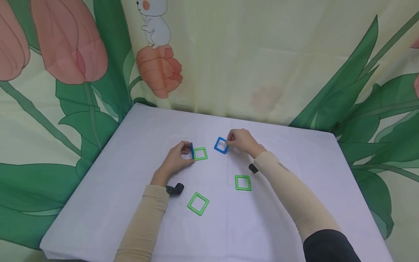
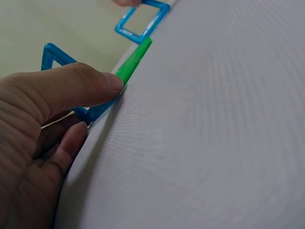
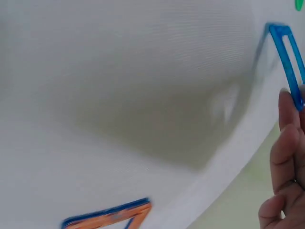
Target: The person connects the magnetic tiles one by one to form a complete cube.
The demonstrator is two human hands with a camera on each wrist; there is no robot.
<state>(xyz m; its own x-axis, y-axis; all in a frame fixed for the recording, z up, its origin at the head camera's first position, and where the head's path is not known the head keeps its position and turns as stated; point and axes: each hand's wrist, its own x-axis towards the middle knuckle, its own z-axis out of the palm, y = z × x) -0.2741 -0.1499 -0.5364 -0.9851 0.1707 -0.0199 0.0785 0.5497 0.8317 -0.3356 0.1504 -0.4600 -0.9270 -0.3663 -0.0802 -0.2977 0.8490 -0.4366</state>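
My left hand point(image 1: 175, 160) holds a blue square magnetic tile frame point(image 1: 192, 150) on edge, beside a green square tile frame point(image 1: 206, 153) lying on the white cloth. In the left wrist view, the thumb reaches the edge of the green tile point(image 2: 136, 59), while the blue tile point(image 2: 97, 110) is partly hidden behind the thumb. Farther right, my right hand point(image 1: 243, 141) pinches a second blue square tile frame point(image 1: 217, 142) by one side. The right wrist view shows this blue tile point(image 3: 286, 57) tilted at the fingertips, casting a shadow on the cloth.
Two more green square frames lie nearer me, one at centre point(image 1: 194, 211) and one to the right point(image 1: 243, 189). An orange-and-blue frame point(image 3: 107, 214) is cut off at the bottom of the right wrist view. Behind the table point(image 1: 281, 225) hangs a flower-print curtain point(image 1: 229, 72).
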